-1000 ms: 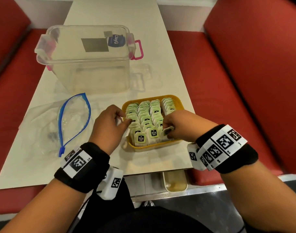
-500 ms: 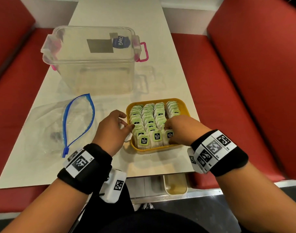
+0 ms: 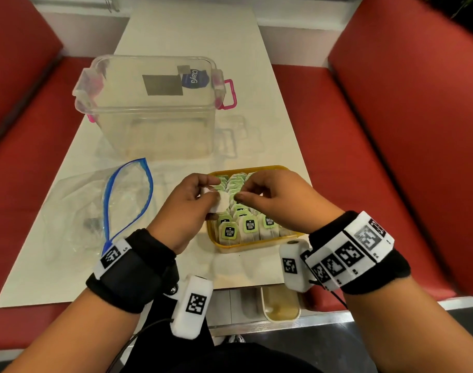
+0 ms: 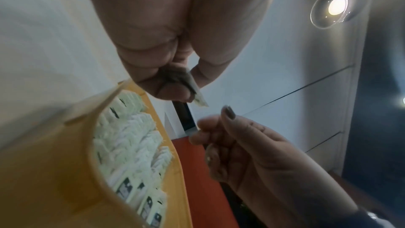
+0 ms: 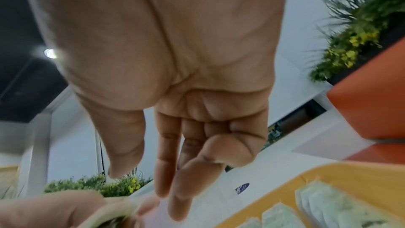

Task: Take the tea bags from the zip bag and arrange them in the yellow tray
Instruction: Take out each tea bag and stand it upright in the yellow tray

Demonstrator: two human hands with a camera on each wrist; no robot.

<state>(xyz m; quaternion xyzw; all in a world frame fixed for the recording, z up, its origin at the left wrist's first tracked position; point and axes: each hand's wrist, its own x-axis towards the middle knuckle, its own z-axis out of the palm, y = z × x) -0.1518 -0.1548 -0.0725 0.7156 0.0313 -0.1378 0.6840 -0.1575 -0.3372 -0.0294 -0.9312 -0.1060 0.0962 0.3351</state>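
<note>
The yellow tray (image 3: 256, 245) stands near the table's front edge, packed with rows of tea bags (image 3: 250, 227) that carry green tags. My left hand (image 3: 203, 196) hovers over the tray's left side and pinches one white tea bag (image 3: 222, 204) between thumb and fingers; its edge shows in the left wrist view (image 4: 198, 92). My right hand (image 3: 247, 192) is just right of that bag, fingers loosely extended (image 5: 166, 171) and holding nothing. The clear zip bag (image 3: 76, 211) with a blue zip lies flat to the left.
A large clear lidded container (image 3: 154, 109) with pink latches stands behind the tray and the zip bag. Red bench seats (image 3: 377, 157) flank the table on both sides. A small beige tub (image 3: 281, 305) sits below the table's front edge.
Both hands have risen from the tray's front row. The left hand now holds a tea bag above the tray, and the right hand has come in beside it.
</note>
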